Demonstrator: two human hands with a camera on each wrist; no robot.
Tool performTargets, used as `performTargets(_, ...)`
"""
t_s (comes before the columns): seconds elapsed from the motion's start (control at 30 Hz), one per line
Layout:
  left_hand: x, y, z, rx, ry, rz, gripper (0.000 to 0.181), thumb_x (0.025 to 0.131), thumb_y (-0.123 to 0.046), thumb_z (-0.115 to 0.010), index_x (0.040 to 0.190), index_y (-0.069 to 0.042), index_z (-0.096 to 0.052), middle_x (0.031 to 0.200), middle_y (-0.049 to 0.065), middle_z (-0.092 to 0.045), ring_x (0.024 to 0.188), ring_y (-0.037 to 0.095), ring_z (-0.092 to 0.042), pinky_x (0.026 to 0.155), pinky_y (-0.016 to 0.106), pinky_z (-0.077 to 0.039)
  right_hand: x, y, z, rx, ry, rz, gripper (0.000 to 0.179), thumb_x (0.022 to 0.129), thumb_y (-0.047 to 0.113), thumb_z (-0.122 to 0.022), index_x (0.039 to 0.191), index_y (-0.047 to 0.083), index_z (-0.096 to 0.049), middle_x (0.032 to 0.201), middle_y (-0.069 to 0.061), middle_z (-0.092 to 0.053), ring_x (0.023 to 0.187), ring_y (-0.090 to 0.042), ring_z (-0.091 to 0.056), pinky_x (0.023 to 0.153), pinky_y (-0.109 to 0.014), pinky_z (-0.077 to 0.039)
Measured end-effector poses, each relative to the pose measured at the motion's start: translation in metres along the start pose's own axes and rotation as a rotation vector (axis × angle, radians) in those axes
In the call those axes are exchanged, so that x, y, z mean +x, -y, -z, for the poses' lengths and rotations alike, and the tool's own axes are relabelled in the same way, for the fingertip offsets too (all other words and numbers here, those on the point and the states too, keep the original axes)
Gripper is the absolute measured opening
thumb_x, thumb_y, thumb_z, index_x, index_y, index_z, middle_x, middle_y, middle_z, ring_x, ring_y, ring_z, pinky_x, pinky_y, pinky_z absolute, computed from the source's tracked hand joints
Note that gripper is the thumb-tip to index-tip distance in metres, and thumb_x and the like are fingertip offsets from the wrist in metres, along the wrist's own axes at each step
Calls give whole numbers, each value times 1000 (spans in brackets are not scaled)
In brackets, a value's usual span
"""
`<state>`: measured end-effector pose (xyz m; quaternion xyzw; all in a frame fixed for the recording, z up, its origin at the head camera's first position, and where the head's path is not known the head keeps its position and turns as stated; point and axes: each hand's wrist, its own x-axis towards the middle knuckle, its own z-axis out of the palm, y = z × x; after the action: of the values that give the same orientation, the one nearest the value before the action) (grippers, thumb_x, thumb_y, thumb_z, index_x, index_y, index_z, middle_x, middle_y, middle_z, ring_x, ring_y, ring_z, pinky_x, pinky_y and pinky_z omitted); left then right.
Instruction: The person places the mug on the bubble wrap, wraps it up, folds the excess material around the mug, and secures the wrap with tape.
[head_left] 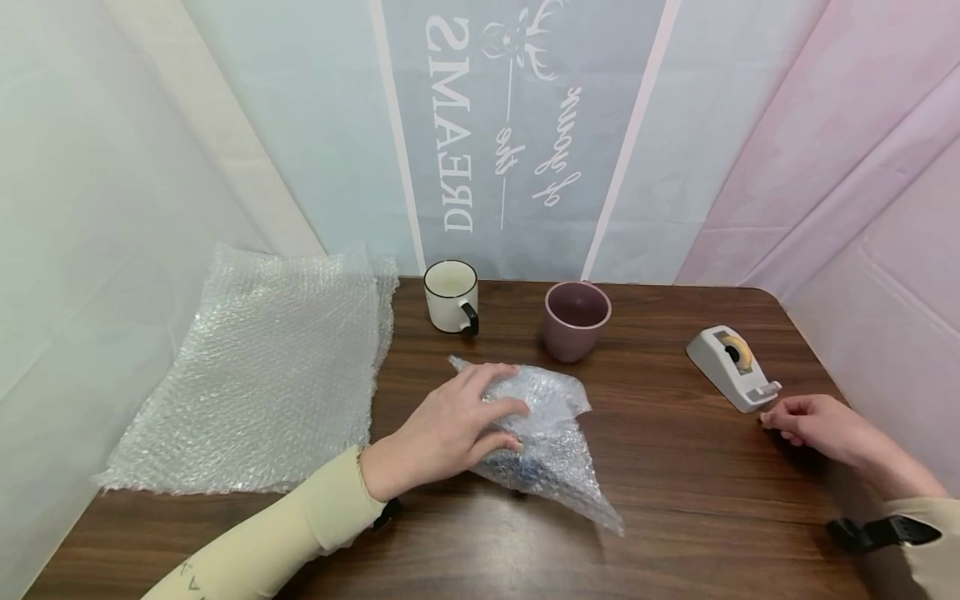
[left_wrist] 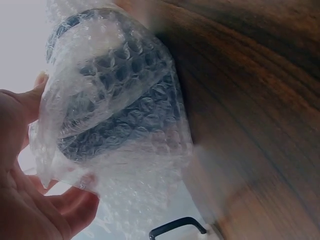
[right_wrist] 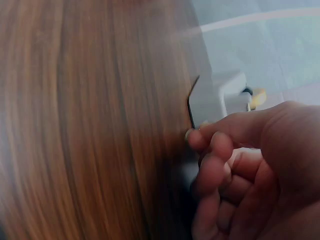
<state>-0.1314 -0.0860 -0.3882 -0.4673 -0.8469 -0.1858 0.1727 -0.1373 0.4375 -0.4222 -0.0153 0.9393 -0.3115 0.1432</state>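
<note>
A bundle of bubble wrap (head_left: pixel 543 442) lies mid-table with a dark blue, cup-shaped thing (left_wrist: pixel 135 100) inside. My left hand (head_left: pixel 457 417) holds the bundle from the left, thumb and fingers bent around the wrap. On the right, a white tape dispenser (head_left: pixel 723 367) carries a yellowish roll (head_left: pixel 738 354). Just off its cutter end, my right hand (head_left: pixel 825 429) has thumb and forefinger pinched together on what looks like a thin strip of clear tape (right_wrist: pixel 201 107). The strip is hard to make out in the head view.
Flat sheets of bubble wrap (head_left: pixel 262 375) are stacked at the left. Behind the bundle stand a white mug (head_left: pixel 446 304) with black rim and handle, and a mauve mug (head_left: pixel 570 333). Printed curtains (head_left: pixel 510 125) close off the back of the brown wooden table (head_left: pixel 675 500).
</note>
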Motion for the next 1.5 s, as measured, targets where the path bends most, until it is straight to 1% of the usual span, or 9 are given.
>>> performTargets(0.1,0,1,-2,-4,-17,14,37,88,-50,-71,112,-23,-69,141,11,-49,123,25,-52,95,39,-51,-3,-1,-2,25,-1,37,25,102,17,-55,84,2,-66,66,5,-49,60,-8,-46,55,-27,-35)
performTargets(0.27,1,1,-3,-3,-24,-2,37,88,-50,-70,111,-21,-67,150,8,-45,128,26,-49,104,37,-45,-12,13,-3,185,51,146,21,103,10,-52,92,-3,-64,71,2,-51,64,-10,-49,54,-28,-40)
performTargets(0.37,2,1,-4,21,-27,-24,38,89,-48,-69,116,-21,-67,150,5,-47,130,29,-49,110,38,-39,-19,45,-8,219,43,201,17,103,10,-54,99,-1,-66,75,1,-52,68,-11,-51,54,-28,-42)
performTargets(0.53,3,-2,-6,55,-45,-53,40,90,-42,-71,126,-23,-67,142,8,-54,130,34,-49,111,42,-38,-29,117,-25,232,-5,390,9,100,7,-59,99,7,-69,72,-3,-55,63,-17,-53,49,-32,-45)
performTargets(0.77,2,-6,-9,41,-51,-34,25,90,-40,-71,109,-23,-70,141,9,-53,146,32,-28,113,59,-28,-34,191,-55,305,-48,638,22,92,-4,-65,102,14,-72,72,2,-64,61,-14,-59,49,-27,-47)
performTargets(0.87,1,-5,-10,26,-54,-44,24,91,-39,-70,107,-22,-69,143,6,-54,145,25,-32,113,57,-29,-31,210,-68,338,-30,720,25,90,-6,-67,102,16,-72,70,4,-64,59,-11,-57,46,-27,-45)
performTargets(1.17,-1,-4,-14,38,-154,-172,19,91,-30,-72,103,-17,-69,131,4,-64,133,25,-50,110,44,-39,-19,238,-88,305,-68,811,20,86,-1,-75,95,17,-77,94,5,-64,71,-9,-56,54,-24,-45)
performTargets(1.33,1,-8,-12,36,-166,-197,12,91,-27,-71,97,-16,-69,127,7,-66,132,29,-51,112,39,-37,-19,246,-92,343,-32,799,16,88,1,-74,97,14,-77,87,6,-69,68,-11,-57,54,-25,-46)
performTargets(1.5,1,-8,-12,34,-173,-197,11,92,-27,-71,96,-17,-70,126,6,-67,132,29,-51,112,38,-37,-19,251,-105,326,-67,849,16,85,2,-77,95,14,-76,84,7,-68,68,-10,-55,54,-25,-45)
